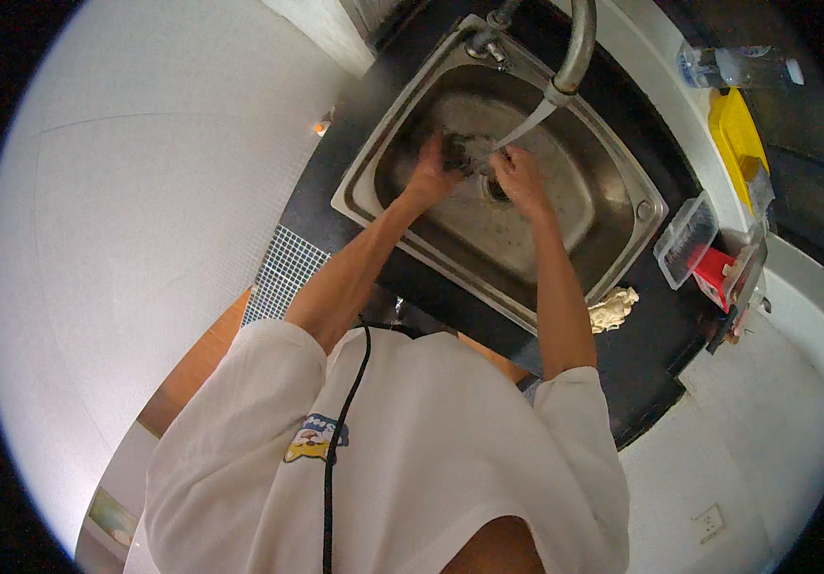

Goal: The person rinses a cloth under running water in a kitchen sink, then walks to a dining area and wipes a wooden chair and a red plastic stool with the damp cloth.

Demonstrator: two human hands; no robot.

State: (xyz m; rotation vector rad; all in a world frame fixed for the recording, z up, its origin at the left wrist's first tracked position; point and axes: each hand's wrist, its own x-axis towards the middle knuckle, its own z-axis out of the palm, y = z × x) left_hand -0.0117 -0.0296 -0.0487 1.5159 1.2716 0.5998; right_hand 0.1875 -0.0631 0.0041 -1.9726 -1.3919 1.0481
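Water streams from a metal faucet (575, 57) into a stainless steel sink (602, 215). Inside the basin, my left hand (435, 172) is at the left of the stream, thumb and fingers apart, beside a dark, blurred thing (460, 152) under splashing water. My right hand (519, 178) is just right of the stream's lower end, fingers bent, near the drain (496, 189). Whether it holds anything is hidden by the fingers and the splash. A small tap valve (487, 49) stands at the sink's top corner.
A crumpled cream cloth (614, 310) lies by the sink's right corner on the black countertop (648, 359). Further right are a clear plastic container (686, 240), a red container (713, 276) and a yellow basket (736, 140). A plastic bottle (740, 67) lies on the ledge.
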